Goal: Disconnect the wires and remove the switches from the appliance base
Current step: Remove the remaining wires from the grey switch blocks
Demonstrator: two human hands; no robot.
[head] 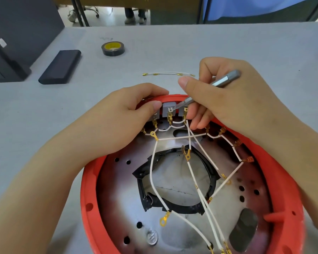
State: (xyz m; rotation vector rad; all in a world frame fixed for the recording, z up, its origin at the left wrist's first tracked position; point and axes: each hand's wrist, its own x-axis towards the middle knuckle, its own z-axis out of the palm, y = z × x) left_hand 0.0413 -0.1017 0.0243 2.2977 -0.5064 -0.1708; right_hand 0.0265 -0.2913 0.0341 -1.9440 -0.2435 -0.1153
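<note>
The red appliance base point(275, 162) lies upturned on the worktop point(246, 52); my left hand point(117, 118) pinches a small grey switch point(169, 109) at its far rim; my right hand point(226, 99) grips a slim metal tool point(226, 77), tip at the terminal; the white wires point(174, 136) look thin and limp, so I judge it best to pull by the brass connectors.

Red-orange appliance base point(286, 176) with silvery inner plate, white wires point(152, 173) tipped with gold terminals, grey switches point(169, 107), black tape roll point(113, 49) with yellow core, pale grey table point(228, 43), perhaps black-taped centre ring.
</note>
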